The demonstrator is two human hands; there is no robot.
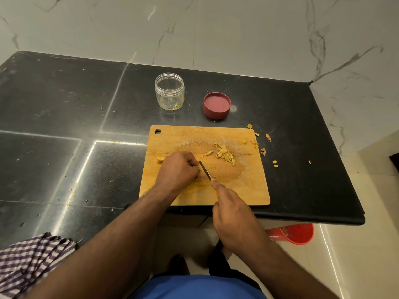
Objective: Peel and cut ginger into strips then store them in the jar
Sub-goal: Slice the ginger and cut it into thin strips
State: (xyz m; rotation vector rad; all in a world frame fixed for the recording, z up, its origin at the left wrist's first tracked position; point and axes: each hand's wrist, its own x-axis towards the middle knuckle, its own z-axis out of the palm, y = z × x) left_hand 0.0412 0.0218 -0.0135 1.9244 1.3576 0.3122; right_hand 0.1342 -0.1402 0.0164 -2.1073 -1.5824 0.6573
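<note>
A wooden cutting board [248,186] lies on the black counter. My left hand [179,169] rests curled on the board, fingers bent down over a ginger piece that is mostly hidden beneath them. My right hand [233,212] grips a small knife [205,170] by its yellow handle, blade tip just beside my left fingers. A pile of cut ginger strips [224,155] lies on the board to the right. Another ginger piece [160,159] sits left of my left hand. The clear jar [169,91] stands open behind the board, a few strips inside. Its red lid [217,105] lies upturned beside it.
Ginger peel scraps [263,151] are scattered off the board's right edge on the black counter [64,126]. A checked cloth [28,260] lies at the near left. A red bin [295,234] stands on the floor below the counter's edge. Marble walls rise behind.
</note>
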